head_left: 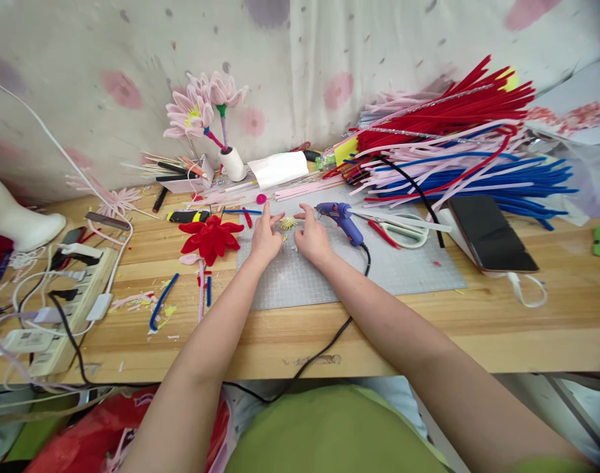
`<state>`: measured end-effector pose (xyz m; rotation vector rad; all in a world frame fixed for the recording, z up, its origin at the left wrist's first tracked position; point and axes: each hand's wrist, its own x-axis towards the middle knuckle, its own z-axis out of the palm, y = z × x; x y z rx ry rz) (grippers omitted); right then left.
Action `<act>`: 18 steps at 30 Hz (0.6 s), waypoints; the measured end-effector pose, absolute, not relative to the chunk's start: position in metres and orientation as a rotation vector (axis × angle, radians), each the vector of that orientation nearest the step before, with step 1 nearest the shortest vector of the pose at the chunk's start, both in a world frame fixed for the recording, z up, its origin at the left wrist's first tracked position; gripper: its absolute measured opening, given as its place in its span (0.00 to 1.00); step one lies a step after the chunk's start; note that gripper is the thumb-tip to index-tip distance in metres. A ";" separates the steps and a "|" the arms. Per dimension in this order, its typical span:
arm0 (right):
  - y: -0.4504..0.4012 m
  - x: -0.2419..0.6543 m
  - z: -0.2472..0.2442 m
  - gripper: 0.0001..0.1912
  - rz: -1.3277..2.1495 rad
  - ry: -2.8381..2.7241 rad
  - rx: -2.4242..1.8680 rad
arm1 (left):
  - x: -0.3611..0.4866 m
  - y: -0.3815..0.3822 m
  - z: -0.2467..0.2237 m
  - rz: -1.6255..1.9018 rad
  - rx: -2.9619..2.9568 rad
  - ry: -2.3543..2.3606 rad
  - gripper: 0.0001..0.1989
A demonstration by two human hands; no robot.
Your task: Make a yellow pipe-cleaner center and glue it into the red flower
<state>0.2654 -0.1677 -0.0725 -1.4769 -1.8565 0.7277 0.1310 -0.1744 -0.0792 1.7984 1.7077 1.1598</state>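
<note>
A: State the condition of both hands.
B: Left hand (266,242): partly spread, one finger extended toward the far side, another digit angled right. Right hand (313,240): partly spread, mirrored, one finger angled left. Fingertip contact with the workpiece: cannot tell.

A: Locate the workpiece.
B: The yellow fringed piece (288,223) lies between the two hands, over the grey cutting mat (300,289).

A: Components adjacent to the hands?
B: Right: blue glue gun (343,222) on the mat, nozzle facing left, black cord (343,328) running to the near table edge; scissors (407,231) beyond it. Left: red flower (211,240), beside the mat. Far: small magenta coil (261,198).

A: Outer zone?
B: Far left of centre, a white vase (233,164) holds pink flowers (201,108). Far right, bundled red, pink and blue stems (447,148). Right, a phone (493,233) with a white cable (519,289) attached. Left, a power strip (75,322) on the wooden table (403,341).
</note>
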 end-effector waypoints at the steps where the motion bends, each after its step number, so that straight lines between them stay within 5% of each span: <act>1: -0.168 0.265 -0.071 0.34 0.730 -1.867 -1.492 | 0.130 -0.174 -0.079 1.184 1.799 1.709 0.38; 18: -0.170 0.265 -0.067 0.36 0.740 -2.023 -1.553 | 0.133 -0.170 -0.066 0.987 1.971 1.874 0.37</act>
